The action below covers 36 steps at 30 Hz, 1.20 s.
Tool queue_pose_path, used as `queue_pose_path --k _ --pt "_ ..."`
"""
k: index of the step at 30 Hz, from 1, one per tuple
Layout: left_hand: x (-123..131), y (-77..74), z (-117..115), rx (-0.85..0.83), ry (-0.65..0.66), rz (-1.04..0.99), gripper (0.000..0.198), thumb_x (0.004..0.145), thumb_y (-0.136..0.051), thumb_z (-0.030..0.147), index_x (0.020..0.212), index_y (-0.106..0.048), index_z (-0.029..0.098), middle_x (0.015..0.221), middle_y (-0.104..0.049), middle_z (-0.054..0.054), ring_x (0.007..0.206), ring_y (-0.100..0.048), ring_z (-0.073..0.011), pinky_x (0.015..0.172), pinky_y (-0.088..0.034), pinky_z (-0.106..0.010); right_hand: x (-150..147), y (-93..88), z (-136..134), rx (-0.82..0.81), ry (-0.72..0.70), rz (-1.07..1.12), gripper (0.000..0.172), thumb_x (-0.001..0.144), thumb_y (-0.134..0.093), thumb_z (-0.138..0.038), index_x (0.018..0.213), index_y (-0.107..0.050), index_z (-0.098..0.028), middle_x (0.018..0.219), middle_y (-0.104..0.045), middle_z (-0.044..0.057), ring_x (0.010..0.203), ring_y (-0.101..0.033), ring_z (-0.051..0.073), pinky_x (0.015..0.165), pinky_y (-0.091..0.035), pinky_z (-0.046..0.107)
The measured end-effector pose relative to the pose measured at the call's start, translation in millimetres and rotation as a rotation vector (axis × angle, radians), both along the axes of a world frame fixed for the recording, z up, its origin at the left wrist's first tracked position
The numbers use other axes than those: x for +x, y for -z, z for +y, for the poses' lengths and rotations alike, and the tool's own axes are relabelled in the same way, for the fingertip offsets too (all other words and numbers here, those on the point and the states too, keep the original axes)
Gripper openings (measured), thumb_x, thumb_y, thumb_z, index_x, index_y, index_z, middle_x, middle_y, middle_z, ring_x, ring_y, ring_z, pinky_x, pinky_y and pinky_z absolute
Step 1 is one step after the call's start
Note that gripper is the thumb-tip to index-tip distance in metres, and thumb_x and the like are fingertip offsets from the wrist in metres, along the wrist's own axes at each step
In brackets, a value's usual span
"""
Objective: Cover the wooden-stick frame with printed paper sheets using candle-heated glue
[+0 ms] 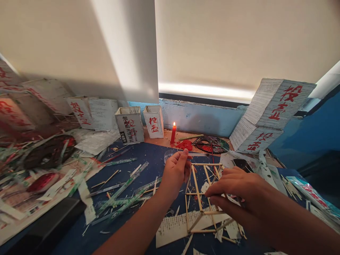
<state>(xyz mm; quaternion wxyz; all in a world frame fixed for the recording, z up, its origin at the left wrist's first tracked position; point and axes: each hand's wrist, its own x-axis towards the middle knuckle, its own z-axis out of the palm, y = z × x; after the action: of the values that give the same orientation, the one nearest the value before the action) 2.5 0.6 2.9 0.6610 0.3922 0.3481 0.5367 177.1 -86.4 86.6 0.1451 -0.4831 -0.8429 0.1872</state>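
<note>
Stick frame (pixel 197 187) over the blue bench (pixel 148 156), in the curled grip of the right hand (pixel 236 184), palm down.
By the frame's top corner, left hand (pixel 174 168) thumb-up, grip pinched narrow; cannot tell if holding anything.

The left hand (pixel 173 170) and the right hand (pixel 236 186) are both bare. The left forearm (pixel 148 217) and the right forearm (pixel 288 214) are bare too. Each forearm gets thinner near the wrist. The left thumb (pixel 183 158) has a round tip.
</note>
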Motion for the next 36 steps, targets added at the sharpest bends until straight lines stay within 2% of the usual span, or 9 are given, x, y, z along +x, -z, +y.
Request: queue_pose_path --k 3,6,9,12,16,19,27,32,36 --pt "0 -0.5 0 0.003 -0.005 -0.001 0.044 0.078 -0.073 0.059 0.077 -0.057 0.018 0.050 -0.064 0.002 0.029 -0.035 -0.0035 0.031 -0.022 -0.016 -3 -0.8 -4 0.105 -0.003 -0.006 0.019 0.098 -0.057 -0.034 0.113 -0.068 -0.036 0.094 -0.071 -0.004 0.089 -0.064 0.015 0.076 -0.051 0.028" --pt "0 0.1 1 0.004 -0.005 0.000 0.042 0.079 -0.072 0.057 0.077 -0.057 0.018 0.050 -0.063 0.003 0.028 -0.035 -0.0036 0.031 -0.022 -0.016 -4 -0.3 -11 0.359 0.003 -0.004 0.022 0.095 -0.062 -0.036 0.115 -0.068 -0.028 0.092 -0.074 -0.001 0.086 -0.066 0.018 0.078 -0.052 0.033" --pt "-1 2.1 3 -0.002 -0.006 0.004 0.042 0.079 -0.072 0.057 0.076 -0.057 0.018 0.050 -0.064 0.002 0.029 -0.036 -0.0039 0.031 -0.023 -0.016 -3 4.9 -22 0.639 -0.046 -0.027 0.034 0.085 -0.075 -0.043 0.110 -0.071 -0.020 0.086 -0.076 0.003 0.078 -0.066 0.021 0.076 -0.051 0.037" --pt "-1 4.2 4 -0.008 -0.013 0.003 0.042 0.078 -0.073 0.057 0.076 -0.058 0.018 0.050 -0.064 0.002 0.029 -0.036 -0.0038 0.031 -0.023 -0.016 -1 15.5 -36 0.794 -0.028 -0.037 0.032 0.081 -0.081 -0.034 0.109 -0.074 -0.020 0.089 -0.077 0.004 0.076 -0.064 0.021 0.073 -0.048 0.038" --pt "0 4.1 3 -0.011 -0.019 -0.001 0.043 0.077 -0.074 0.058 0.076 -0.058 0.018 0.050 -0.063 0.003 0.028 -0.037 -0.0039 0.031 -0.023 -0.016 2 30.0 -50 0.736 0.052 -0.008 0.020 0.090 -0.069 -0.019 0.108 -0.075 -0.021 0.099 -0.076 0.006 0.080 -0.064 0.023 0.075 -0.046 0.042" --pt "0 2.8 1 -0.007 -0.023 0.000 0.043 0.076 -0.074 0.058 0.077 -0.058 0.018 0.050 -0.065 0.002 0.028 -0.037 -0.0039 0.031 -0.023 -0.016 6 34.4 -52 0.674 0.038 -0.039 0.023 0.091 -0.067 -0.021 0.113 -0.074 -0.021 0.102 -0.075 0.007 0.085 -0.063 0.025 0.076 -0.046 0.043" --pt "-1 0.4 0 -0.015 -0.016 0.009 0.043 0.075 -0.074 0.059 0.077 -0.059 0.018 0.051 -0.065 0.002 0.029 -0.037 -0.0040 0.031 -0.023 -0.017 10 35.5 -49 0.680 0.005 -0.053 0.034 0.085 -0.071 -0.016 0.118 -0.071 -0.022 0.103 -0.076 0.006 0.084 -0.065 0.024 0.075 -0.050 0.040" --pt "-1 -0.4 -1 -0.014 -0.008 0.011 0.044 0.075 -0.074 0.060 0.076 -0.058 0.019 0.051 -0.065 0.001 0.029 -0.037 -0.0045 0.032 -0.023 -0.017 14 39.9 -48 0.669 -0.023 -0.089 0.038 0.086 -0.071 -0.020 0.124 -0.069 -0.023 0.106 -0.076 0.005 0.086 -0.067 0.024 0.074 -0.052 0.038" --pt "-2 -0.3 -1 -0.013 -0.007 0.013 0.043 0.077 -0.073 0.058 0.077 -0.058 0.019 0.051 -0.065 0.002 0.030 -0.037 -0.0043 0.032 -0.024 -0.016 14 39.8 -49 0.675 0.007 -0.065 0.037 0.086 -0.071 -0.020 0.123 -0.069 -0.023 0.106 -0.076 0.006 0.088 -0.065 0.026 0.076 -0.050 0.041"
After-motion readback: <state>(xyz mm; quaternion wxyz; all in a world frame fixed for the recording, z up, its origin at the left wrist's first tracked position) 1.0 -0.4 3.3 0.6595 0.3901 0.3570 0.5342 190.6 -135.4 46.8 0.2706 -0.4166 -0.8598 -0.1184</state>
